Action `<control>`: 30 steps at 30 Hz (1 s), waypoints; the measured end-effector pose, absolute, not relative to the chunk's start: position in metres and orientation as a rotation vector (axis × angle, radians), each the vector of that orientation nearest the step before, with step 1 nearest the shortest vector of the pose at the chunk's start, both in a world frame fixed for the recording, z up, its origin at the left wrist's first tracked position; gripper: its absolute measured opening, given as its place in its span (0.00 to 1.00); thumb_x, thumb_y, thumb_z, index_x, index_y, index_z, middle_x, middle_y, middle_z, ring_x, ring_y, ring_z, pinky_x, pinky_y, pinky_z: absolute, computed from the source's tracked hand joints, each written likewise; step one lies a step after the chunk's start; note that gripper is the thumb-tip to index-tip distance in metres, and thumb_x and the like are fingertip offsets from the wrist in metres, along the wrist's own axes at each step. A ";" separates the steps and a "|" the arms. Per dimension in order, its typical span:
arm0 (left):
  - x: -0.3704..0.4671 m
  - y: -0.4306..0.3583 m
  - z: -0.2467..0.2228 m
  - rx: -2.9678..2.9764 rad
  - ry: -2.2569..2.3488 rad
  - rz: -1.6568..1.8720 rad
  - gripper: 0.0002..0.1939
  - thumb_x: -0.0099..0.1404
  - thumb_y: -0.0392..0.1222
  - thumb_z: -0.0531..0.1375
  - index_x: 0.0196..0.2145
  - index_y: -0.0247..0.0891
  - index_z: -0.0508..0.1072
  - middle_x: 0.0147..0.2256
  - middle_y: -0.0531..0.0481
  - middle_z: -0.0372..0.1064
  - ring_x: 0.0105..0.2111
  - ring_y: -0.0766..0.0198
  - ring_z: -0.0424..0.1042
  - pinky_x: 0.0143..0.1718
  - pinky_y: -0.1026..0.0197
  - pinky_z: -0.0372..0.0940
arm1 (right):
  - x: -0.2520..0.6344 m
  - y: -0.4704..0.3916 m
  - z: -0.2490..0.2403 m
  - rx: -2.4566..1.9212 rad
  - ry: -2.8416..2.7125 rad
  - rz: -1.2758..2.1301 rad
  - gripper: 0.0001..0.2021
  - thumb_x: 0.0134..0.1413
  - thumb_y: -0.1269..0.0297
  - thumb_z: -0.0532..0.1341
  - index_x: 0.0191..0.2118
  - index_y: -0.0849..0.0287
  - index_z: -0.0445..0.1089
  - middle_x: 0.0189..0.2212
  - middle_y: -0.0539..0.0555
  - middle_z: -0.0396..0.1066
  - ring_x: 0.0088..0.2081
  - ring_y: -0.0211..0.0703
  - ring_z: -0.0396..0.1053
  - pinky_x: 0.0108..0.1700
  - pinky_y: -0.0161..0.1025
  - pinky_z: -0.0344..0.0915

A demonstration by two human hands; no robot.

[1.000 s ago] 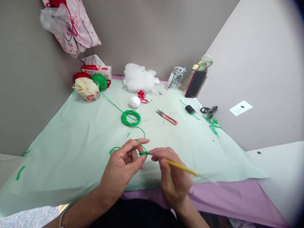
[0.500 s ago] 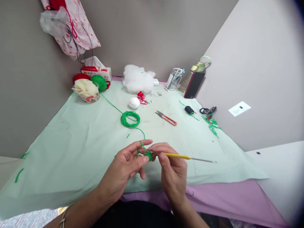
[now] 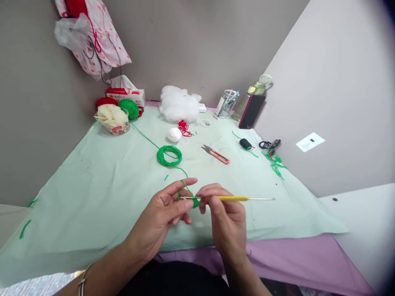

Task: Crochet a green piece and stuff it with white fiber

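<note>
My left hand (image 3: 165,209) pinches a small green crocheted piece (image 3: 196,202) between thumb and fingers, its index finger stretched out with green yarn looped over it. My right hand (image 3: 226,213) is closed on the yellow handle of a crochet hook (image 3: 233,198). The hook lies nearly level, and its metal tip reaches past the green piece above my left thumb. From my left index finger the yarn runs up to a green yarn coil (image 3: 169,156) on the pale green cloth (image 3: 123,185), and on to a green ball (image 3: 128,109) at the back left.
Orange-handled snips (image 3: 216,154) lie beyond my hands. Further back are a white yarn ball (image 3: 174,135), red yarn (image 3: 184,128) and white stuffing (image 3: 179,103). A clear cup (image 3: 227,105), a phone (image 3: 252,112) and a black spool (image 3: 245,144) are at the right.
The hook has turned closer to level, and its tip has moved left past the green piece. My right hand has shifted slightly right; my left hand still pinches the piece.
</note>
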State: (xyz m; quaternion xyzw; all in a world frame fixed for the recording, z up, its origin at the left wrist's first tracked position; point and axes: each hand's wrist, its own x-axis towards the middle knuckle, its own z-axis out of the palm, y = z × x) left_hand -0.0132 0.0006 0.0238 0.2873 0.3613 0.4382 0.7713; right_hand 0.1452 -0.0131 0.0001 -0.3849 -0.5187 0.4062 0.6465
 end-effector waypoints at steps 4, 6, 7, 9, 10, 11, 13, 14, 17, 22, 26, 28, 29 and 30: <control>-0.014 -0.003 0.022 0.787 0.890 0.915 0.19 0.61 0.47 0.72 0.51 0.49 0.82 0.35 0.55 0.69 0.26 0.74 0.66 0.29 0.67 0.58 | 0.142 -0.013 -0.002 -0.917 -1.097 0.970 0.08 0.67 0.63 0.63 0.39 0.52 0.81 0.32 0.50 0.76 0.30 0.34 0.69 0.31 0.33 0.66; -0.015 -0.003 0.023 0.828 0.919 0.906 0.19 0.61 0.48 0.71 0.50 0.48 0.82 0.37 0.54 0.68 0.27 0.72 0.67 0.29 0.66 0.57 | 0.143 -0.013 -0.002 -0.886 -1.015 1.043 0.09 0.68 0.61 0.62 0.38 0.52 0.80 0.31 0.50 0.77 0.28 0.33 0.69 0.30 0.32 0.65; -0.016 -0.003 0.023 0.841 0.927 0.903 0.19 0.61 0.48 0.71 0.50 0.48 0.82 0.37 0.54 0.68 0.28 0.71 0.68 0.29 0.66 0.57 | 0.143 -0.012 -0.001 -0.866 -0.986 1.076 0.10 0.68 0.60 0.62 0.37 0.53 0.80 0.31 0.50 0.77 0.28 0.33 0.69 0.30 0.32 0.65; -0.017 -0.004 0.023 0.850 0.927 0.906 0.18 0.62 0.48 0.71 0.50 0.48 0.82 0.37 0.53 0.68 0.29 0.70 0.68 0.30 0.65 0.59 | 0.145 -0.010 0.001 -0.849 -0.968 1.109 0.12 0.68 0.59 0.61 0.35 0.55 0.79 0.32 0.51 0.77 0.27 0.33 0.68 0.30 0.33 0.65; -0.017 -0.004 0.022 0.848 0.921 0.914 0.17 0.62 0.47 0.70 0.49 0.48 0.82 0.37 0.53 0.68 0.30 0.69 0.67 0.31 0.65 0.61 | 0.146 -0.010 0.002 -0.851 -0.983 1.107 0.12 0.69 0.59 0.60 0.35 0.56 0.78 0.32 0.52 0.77 0.27 0.33 0.68 0.30 0.33 0.66; -0.017 -0.004 0.022 0.848 0.913 0.925 0.17 0.62 0.47 0.70 0.49 0.48 0.82 0.37 0.53 0.67 0.30 0.69 0.66 0.32 0.64 0.63 | 0.146 -0.011 0.002 -0.858 -1.011 1.094 0.13 0.70 0.60 0.59 0.36 0.56 0.78 0.32 0.52 0.77 0.27 0.34 0.69 0.30 0.34 0.66; -0.017 -0.005 0.020 0.869 0.911 0.948 0.17 0.63 0.46 0.70 0.50 0.48 0.81 0.37 0.54 0.67 0.30 0.68 0.65 0.33 0.63 0.65 | 0.148 -0.015 0.002 -0.895 -1.105 1.018 0.13 0.71 0.62 0.57 0.38 0.56 0.77 0.33 0.52 0.78 0.28 0.35 0.70 0.31 0.35 0.68; -0.018 -0.006 0.019 0.893 0.923 0.956 0.17 0.63 0.46 0.69 0.51 0.49 0.81 0.36 0.54 0.67 0.30 0.68 0.65 0.34 0.63 0.65 | 0.148 -0.018 0.002 -0.926 -1.177 0.948 0.12 0.72 0.64 0.56 0.39 0.55 0.77 0.34 0.52 0.78 0.29 0.35 0.71 0.33 0.36 0.69; -0.018 -0.007 0.017 1.007 1.007 0.978 0.18 0.65 0.45 0.69 0.52 0.49 0.80 0.34 0.54 0.67 0.28 0.69 0.65 0.35 0.64 0.64 | 0.149 -0.027 0.000 -1.013 -1.443 0.644 0.12 0.71 0.71 0.55 0.46 0.54 0.76 0.37 0.52 0.78 0.33 0.38 0.73 0.37 0.38 0.71; -0.014 -0.012 0.017 1.158 1.152 1.053 0.15 0.64 0.40 0.68 0.49 0.47 0.82 0.33 0.54 0.67 0.26 0.71 0.62 0.33 0.64 0.62 | 0.146 -0.032 -0.007 -0.938 -1.670 0.288 0.15 0.66 0.77 0.54 0.51 0.56 0.72 0.39 0.56 0.79 0.39 0.44 0.77 0.39 0.42 0.74; -0.009 -0.012 0.016 0.898 0.989 0.997 0.24 0.62 0.42 0.71 0.56 0.48 0.78 0.33 0.55 0.68 0.25 0.72 0.60 0.31 0.67 0.63 | 0.145 -0.027 -0.018 -0.918 -1.793 0.016 0.17 0.64 0.76 0.59 0.55 0.54 0.73 0.40 0.57 0.77 0.39 0.45 0.76 0.37 0.40 0.75; -0.010 -0.009 0.016 0.677 0.831 0.900 0.24 0.63 0.43 0.71 0.57 0.45 0.78 0.29 0.58 0.63 0.21 0.75 0.53 0.27 0.68 0.62 | 0.146 -0.026 -0.019 -0.932 -1.790 -0.031 0.18 0.63 0.76 0.61 0.55 0.53 0.74 0.41 0.57 0.76 0.40 0.45 0.75 0.36 0.40 0.74; -0.011 -0.007 0.017 0.586 0.777 0.863 0.22 0.63 0.43 0.70 0.55 0.43 0.79 0.26 0.60 0.59 0.20 0.76 0.47 0.25 0.69 0.60 | 0.147 -0.025 -0.017 -0.945 -1.740 0.029 0.17 0.64 0.76 0.60 0.54 0.52 0.75 0.40 0.57 0.76 0.39 0.45 0.75 0.36 0.40 0.74; -0.012 -0.005 0.017 0.523 0.742 0.845 0.19 0.64 0.42 0.70 0.52 0.40 0.81 0.24 0.61 0.54 0.19 0.77 0.42 0.23 0.71 0.58 | 0.147 -0.025 -0.014 -0.957 -1.657 0.137 0.15 0.66 0.76 0.58 0.51 0.52 0.75 0.38 0.56 0.76 0.38 0.44 0.74 0.36 0.41 0.73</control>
